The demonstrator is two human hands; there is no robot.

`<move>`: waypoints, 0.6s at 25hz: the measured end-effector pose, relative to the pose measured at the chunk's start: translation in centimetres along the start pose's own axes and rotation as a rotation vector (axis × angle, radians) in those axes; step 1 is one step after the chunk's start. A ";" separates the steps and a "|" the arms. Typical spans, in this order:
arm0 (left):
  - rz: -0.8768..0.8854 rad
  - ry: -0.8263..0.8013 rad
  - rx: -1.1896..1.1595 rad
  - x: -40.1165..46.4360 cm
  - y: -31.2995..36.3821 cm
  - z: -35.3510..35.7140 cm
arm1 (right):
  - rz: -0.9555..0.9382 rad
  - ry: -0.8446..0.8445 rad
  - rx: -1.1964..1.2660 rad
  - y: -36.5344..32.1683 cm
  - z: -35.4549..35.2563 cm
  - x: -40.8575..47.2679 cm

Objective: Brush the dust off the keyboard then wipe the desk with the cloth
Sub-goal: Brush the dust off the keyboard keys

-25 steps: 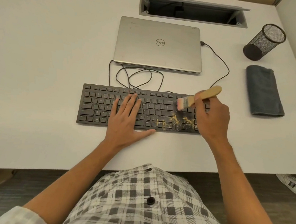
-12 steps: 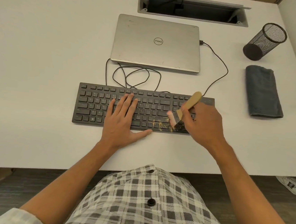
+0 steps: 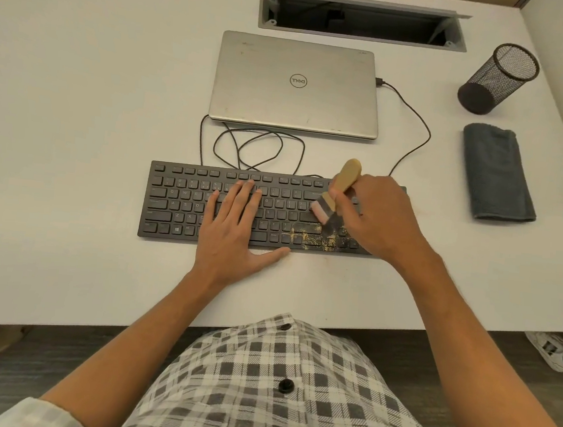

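Right hand (image 3: 381, 219): clenched round the pale wooden handle of a small flat paintbrush (image 3: 335, 198), over the right end of the keyboard; the handle tip sticks up and away from the person, above the knuckles.
Brush head: the dark ferrule and pinkish bristles point down and to the left of the right hand, just above the lower rows of keys; whether the bristles touch the keys cannot be told.
Dust: yellowish crumbs (image 3: 315, 239) lie on the bottom two key rows, directly below the bristles and just left of the right hand.
Left hand (image 3: 237, 229): released and flat, fingers straight and pressing on the middle keys, thumb spread out on the table along the keyboard's near edge.
Keyboard: a long flat black keyboard (image 3: 178, 200) lies crosswise in front of the person, under both hands; its black cable (image 3: 258, 149) loops between it and the laptop.
Cloth: a folded dark grey-blue cloth (image 3: 497, 174) lies on the table well to the right of the right hand, apart from it and from the keyboard.
Table: a white table (image 3: 75, 124) carries everything.
Beyond: a closed silver laptop (image 3: 296, 84) sits behind the keyboard; a black mesh pen cup (image 3: 499, 79) stands behind the cloth; a grey open cable hatch (image 3: 360, 18) is set in the far edge.
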State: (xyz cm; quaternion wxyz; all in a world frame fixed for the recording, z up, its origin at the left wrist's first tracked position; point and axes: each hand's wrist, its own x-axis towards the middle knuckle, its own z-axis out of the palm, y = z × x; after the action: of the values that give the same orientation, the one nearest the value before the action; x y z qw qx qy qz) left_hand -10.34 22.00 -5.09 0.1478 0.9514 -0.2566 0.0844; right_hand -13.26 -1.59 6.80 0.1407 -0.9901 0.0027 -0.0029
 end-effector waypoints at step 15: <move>0.006 -0.003 0.005 0.0 0.0 0.0 | -0.162 -0.312 -0.265 -2.8 -2.0 2.4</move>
State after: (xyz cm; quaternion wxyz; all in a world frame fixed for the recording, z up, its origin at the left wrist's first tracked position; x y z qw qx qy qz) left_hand -10.34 22.04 -5.14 0.1448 0.9511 -0.2594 0.0841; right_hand -10.90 0.50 9.51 0.0073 -0.9853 -0.0983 0.1397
